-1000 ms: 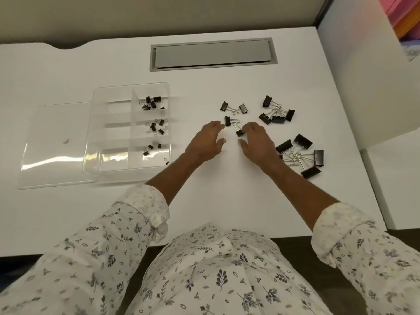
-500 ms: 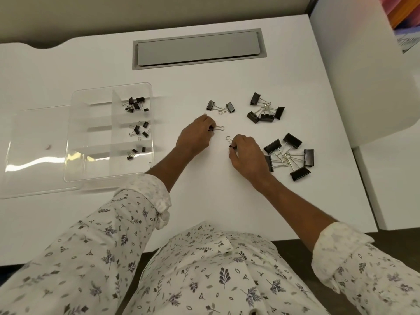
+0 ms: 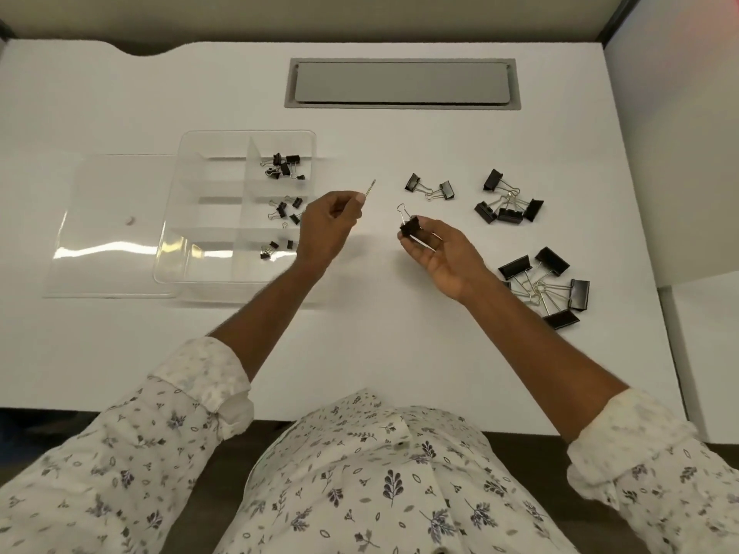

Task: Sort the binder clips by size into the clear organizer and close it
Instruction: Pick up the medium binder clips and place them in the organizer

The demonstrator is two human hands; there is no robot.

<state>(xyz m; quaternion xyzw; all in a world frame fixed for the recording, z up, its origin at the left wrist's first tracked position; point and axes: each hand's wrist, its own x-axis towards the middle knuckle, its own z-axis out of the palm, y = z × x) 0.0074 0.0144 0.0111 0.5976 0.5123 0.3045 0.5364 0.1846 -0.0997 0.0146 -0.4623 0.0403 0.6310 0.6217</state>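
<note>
Desk (image 3: pixel 120 94): white; it carries everything, and a dropped clip could bounce off the near edge.
Organizer (image 3: pixel 212 177): clear and open, on the left half of the desk. Only its right column holds clips, tiny ones (image 3: pixel 284 167) in three compartments. A larger clip dropped among them would spoil the sort.
Lid (image 3: pixel 112 201): flat against the organizer's left side. A handle standing above a divider could likely stop it closing.
Left hand (image 3: pixel 328 225): raised just right of the organizer, fingers curled, pinching a wire handle (image 3: pixel 370 187). The clip's size is hidden.
Right hand (image 3: pixel 444 253): palm up at mid-desk, fingertips pinching a small black clip (image 3: pixel 410 225). The hold looks light, so it may slip.
Big clips (image 3: pixel 552 261): heaped near the right edge with handles tangled. Lifting one may drag others.
Middle clips (image 3: pixel 510 214): heaped farther back, likewise interlocked.
</note>
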